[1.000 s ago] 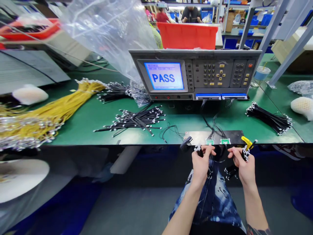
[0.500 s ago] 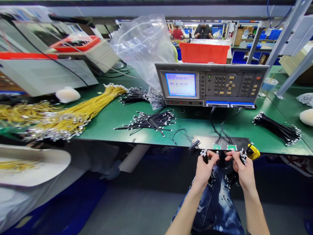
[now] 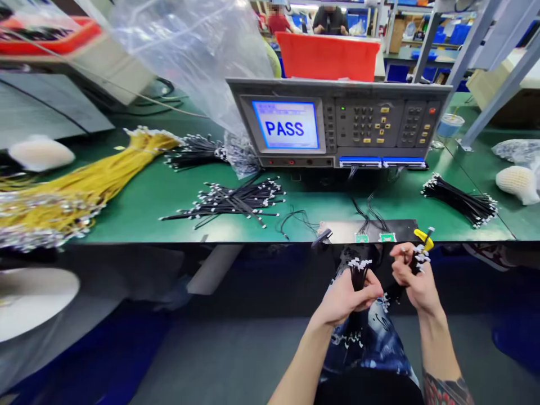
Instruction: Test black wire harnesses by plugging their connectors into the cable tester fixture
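A: What do we have in the left hand [image 3: 348, 298]?

B: A bundle of black wire harnesses [image 3: 358, 275] with white connectors [image 3: 358, 262] at both ends, held upright over the lap, off the desk [image 3: 126, 188]. The hand is closed around the middle of the bundle, thumb lying across it.

A: How will that handle?

B: We'd judge it light and limp: thin wires that flop and tangle, and small plastic connectors that could snag or crack. We'd take hold at the middle of the wires, not by the connector ends.

A: And the right hand [image 3: 415, 275]?

B: Curled, nearly closed, around a smaller bunch of the same harnesses [image 3: 417, 261], connectors poking out above the fingers. We can't tell how many wires it has. Just beyond it, a yellow-handled tool [image 3: 424, 239] sits at the desk edge, beside a black test board [image 3: 367, 230] wired to the tester [image 3: 367, 121].
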{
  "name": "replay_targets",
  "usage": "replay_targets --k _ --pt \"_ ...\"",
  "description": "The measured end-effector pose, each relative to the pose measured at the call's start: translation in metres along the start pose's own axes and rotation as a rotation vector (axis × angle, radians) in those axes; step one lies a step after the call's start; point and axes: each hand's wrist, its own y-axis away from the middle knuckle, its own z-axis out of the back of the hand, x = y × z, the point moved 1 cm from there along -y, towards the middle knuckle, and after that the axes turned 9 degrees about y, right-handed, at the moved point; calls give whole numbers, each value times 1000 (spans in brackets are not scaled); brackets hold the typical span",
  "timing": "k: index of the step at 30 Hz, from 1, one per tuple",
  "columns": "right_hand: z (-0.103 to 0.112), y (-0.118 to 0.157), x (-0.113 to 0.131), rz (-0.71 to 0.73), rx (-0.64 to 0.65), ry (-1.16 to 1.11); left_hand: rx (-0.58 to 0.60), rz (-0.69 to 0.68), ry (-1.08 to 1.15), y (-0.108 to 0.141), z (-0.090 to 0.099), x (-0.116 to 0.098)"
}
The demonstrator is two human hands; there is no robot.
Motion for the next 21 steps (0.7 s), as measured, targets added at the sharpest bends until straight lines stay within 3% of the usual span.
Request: replay_targets --k 4,8,14,17,21 --pt "-10 1 -1 -28 118 176 114 45 -14 0 -5 1" --pt "-16 4 -2 26 -10 213 104 2 5 -2 -2 5" --pt "-16 -2 -2 33 -351 -119 -53 -35 -105 -5 6 11" --pt "-12 -8 -1 -1 -409 -245 -199 -132 -112 -3 13 11" --pt "-10 -14 -9 3 -494 -200 -389 -275 11 2 26 5"
